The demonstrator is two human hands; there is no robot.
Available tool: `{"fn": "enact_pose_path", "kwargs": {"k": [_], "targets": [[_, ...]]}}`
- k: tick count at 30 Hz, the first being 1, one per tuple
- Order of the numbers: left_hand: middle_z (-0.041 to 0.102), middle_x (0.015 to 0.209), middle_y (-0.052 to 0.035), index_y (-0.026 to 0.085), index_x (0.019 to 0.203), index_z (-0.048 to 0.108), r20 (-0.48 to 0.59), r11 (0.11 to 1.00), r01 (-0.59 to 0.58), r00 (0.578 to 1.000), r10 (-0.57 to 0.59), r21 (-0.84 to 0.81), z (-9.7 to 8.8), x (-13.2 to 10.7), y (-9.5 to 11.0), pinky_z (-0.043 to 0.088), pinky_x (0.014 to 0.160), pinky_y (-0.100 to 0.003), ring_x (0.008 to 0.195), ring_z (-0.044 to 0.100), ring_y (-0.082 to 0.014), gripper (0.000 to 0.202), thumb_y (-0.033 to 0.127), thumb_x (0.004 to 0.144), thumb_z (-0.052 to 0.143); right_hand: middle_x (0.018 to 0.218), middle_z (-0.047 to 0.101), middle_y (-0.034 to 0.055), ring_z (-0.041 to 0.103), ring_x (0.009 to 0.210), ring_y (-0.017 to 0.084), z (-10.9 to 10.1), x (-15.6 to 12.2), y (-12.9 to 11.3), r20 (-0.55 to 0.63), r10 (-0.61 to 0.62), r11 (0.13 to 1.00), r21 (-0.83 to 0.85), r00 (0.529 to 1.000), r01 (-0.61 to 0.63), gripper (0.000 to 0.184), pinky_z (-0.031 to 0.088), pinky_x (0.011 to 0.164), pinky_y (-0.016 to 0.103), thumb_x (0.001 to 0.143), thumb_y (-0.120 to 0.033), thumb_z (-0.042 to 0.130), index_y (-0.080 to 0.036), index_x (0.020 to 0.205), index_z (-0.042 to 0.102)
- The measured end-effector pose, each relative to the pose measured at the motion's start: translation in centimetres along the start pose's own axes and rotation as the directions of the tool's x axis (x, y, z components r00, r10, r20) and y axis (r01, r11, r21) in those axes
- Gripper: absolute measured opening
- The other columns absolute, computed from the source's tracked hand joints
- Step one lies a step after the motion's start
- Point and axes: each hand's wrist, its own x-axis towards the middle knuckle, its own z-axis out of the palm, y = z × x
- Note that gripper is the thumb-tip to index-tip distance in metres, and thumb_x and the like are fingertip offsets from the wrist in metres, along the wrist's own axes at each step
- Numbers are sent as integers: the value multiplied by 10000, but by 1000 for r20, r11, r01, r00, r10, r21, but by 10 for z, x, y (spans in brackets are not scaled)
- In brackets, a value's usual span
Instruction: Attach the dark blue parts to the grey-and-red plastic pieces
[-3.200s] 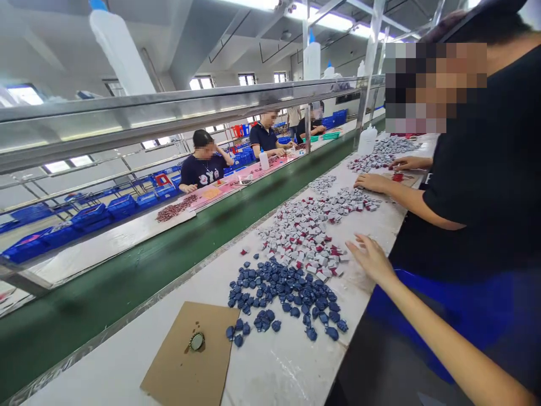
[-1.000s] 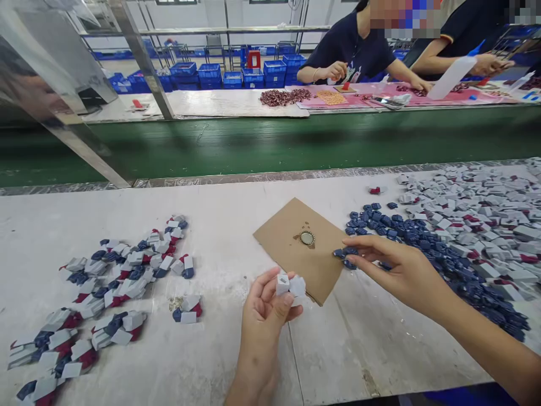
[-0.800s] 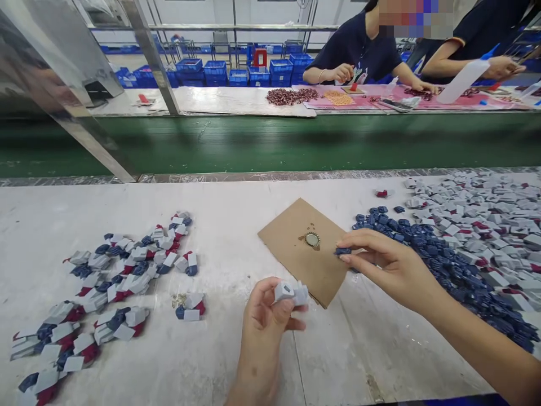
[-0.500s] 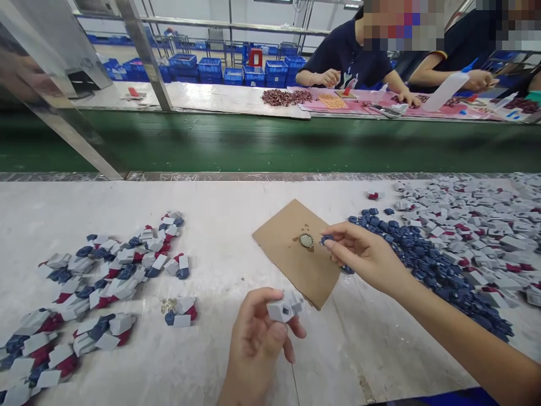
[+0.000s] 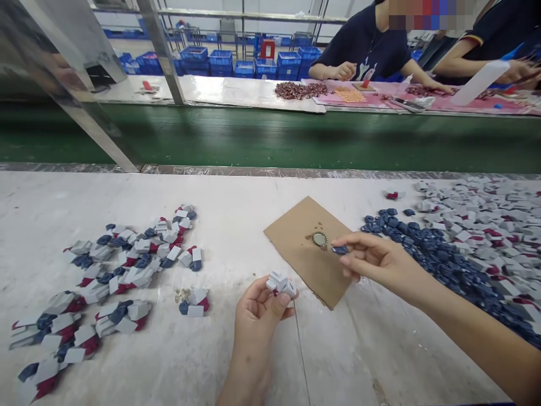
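My left hand (image 5: 264,310) pinches a light grey plastic piece (image 5: 279,283) with a bit of dark red on it, just left of the cardboard's near corner. Between the thumb and forefinger of my right hand (image 5: 374,256) is a small dark blue plastic piece (image 5: 340,250), held over the right side of the brown cardboard square (image 5: 308,262). A bottle cap (image 5: 320,239) with a crimped rim lies on the cardboard, close left of my right fingertips, its inside facing up. Brown stains surround the cap.
Dark blue pieces (image 5: 426,254) are heaped to the right, beside a wide pile of grey and red pieces (image 5: 486,220). Joined grey, blue and red pieces (image 5: 139,254) lie at left. Beyond runs a green conveyor belt (image 5: 236,138); a co-worker (image 5: 372,42) sits across it.
My left hand has turned the grey piece, so its red part now shows. My right hand still holds the blue piece near the cap. The whole view has shifted slightly.
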Motion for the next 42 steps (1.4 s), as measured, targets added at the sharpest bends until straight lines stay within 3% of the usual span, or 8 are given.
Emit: {"fn": "enact_pose_path", "kwargs": {"k": [3, 5, 8, 12, 20, 28, 36, 42], "targets": [[723, 743, -36, 172, 773, 695, -16, 1000, 26, 1000, -26, -13, -2, 1, 0, 502, 547, -132, 715, 673, -137, 263, 284, 560, 802, 679, 651, 44, 635, 634, 173, -1, -3, 1, 21, -43, 997, -65, 999, 44, 342, 531, 571, 286, 806, -413, 558, -195, 1069, 567], [723, 729, -32, 173, 736, 696, -25, 999, 41, 999, -41, -10, -2, 2, 0, 502, 553, -130, 714, 672, -135, 244, 283, 549, 808, 685, 654, 46, 632, 596, 170, -1, -3, 4, -42, -155, 958, -252, 987, 140, 294, 521, 552, 287, 840, -397, 502, -196, 1035, 590], [720, 723, -31, 168, 718, 691, -29, 999, 40, 999, -40, 5, -3, 2, 0, 508, 561, -140, 722, 669, -140, 231, 288, 556, 804, 765, 668, 58, 624, 618, 175, -1, 0, 7, -88, -424, 754, -585, 901, 298, 240, 490, 560, 295, 879, -342, 429, -217, 964, 614], [711, 736, -31, 164, 739, 688, -15, 999, 31, 999, -31, 19, -4, 3, -1, 515, 570, -155, 731, 662, -142, 239, 304, 578, 794, 905, 642, 85, 620, 779, 188, -1, 6, 7, -65, -588, 588, -719, 806, 371, 228, 484, 625, 283, 907, -265, 385, -217, 961, 602], [704, 731, -26, 165, 756, 689, -17, 999, 41, 999, -42, -4, -6, 4, -2, 516, 559, -151, 710, 653, -132, 253, 307, 576, 797, 927, 615, 85, 606, 736, 172, -4, 24, 7, 23, -463, 700, -604, 886, 381, 221, 508, 612, 312, 889, -257, 426, -196, 1025, 588], [700, 727, -20, 166, 747, 686, -39, 999, 33, 999, -33, -13, -3, 1, 0, 518, 552, -145, 699, 645, -123, 233, 308, 592, 786, 964, 632, 74, 620, 867, 203, -1, 25, -1, -104, -343, 897, -333, 934, 292, 204, 551, 695, 341, 845, -317, 509, -235, 946, 666], [695, 733, -14, 175, 756, 679, -11, 998, 53, 998, -54, -26, -6, 4, -1, 521, 559, -159, 698, 642, -122, 228, 286, 591, 790, 1025, 653, 65, 636, 886, 216, 1, 26, 4, -122, -531, 687, -642, 838, 342, 309, 530, 768, 396, 877, -218, 426, -255, 1156, 554], [701, 772, -5, 180, 702, 652, -4, 998, 45, 999, -45, -40, -4, 3, -2, 512, 587, -163, 731, 655, -127, 208, 233, 568, 801, 1015, 679, 72, 631, 935, 237, 5, 35, 18, -16, -565, 574, -726, 825, 379, 304, 531, 781, 412, 859, -189, 439, -212, 1122, 591]]}}
